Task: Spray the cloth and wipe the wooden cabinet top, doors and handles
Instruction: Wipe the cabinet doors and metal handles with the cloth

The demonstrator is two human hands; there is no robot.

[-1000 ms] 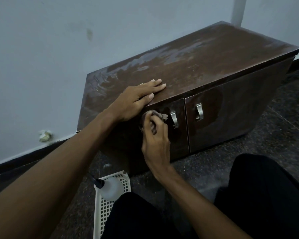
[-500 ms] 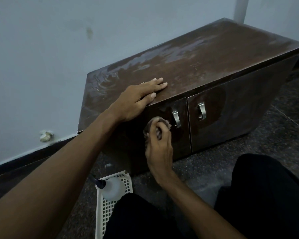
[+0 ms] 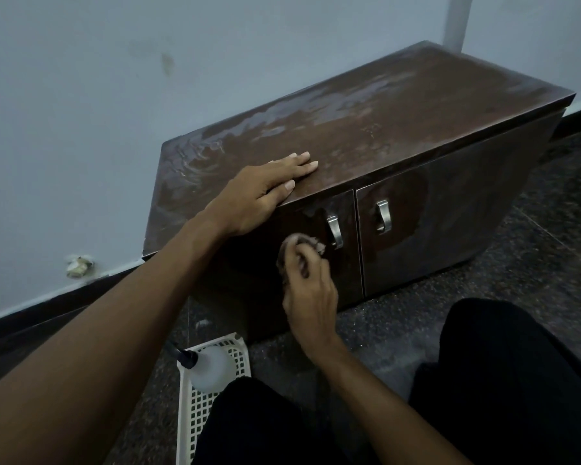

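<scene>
Right grip (image 3: 311, 292) curled tight round bunched cloth (image 3: 303, 239), pressing it on left door (image 3: 345, 280), mid-height. Left handle (image 3: 335, 230) just right of cloth, slightly above; contact: cannot tell. Handle long axis upright, so likely next stroke runs up-down along it. Right grip much nearer. Left grip (image 3: 260, 193) flat, fingers straight, resting on top (image 3: 416, 115) at front edge. Right handle (image 3: 383, 217) beyond door seam. Bottle (image 3: 212, 367) in basket (image 3: 195, 421) on floor.
</scene>
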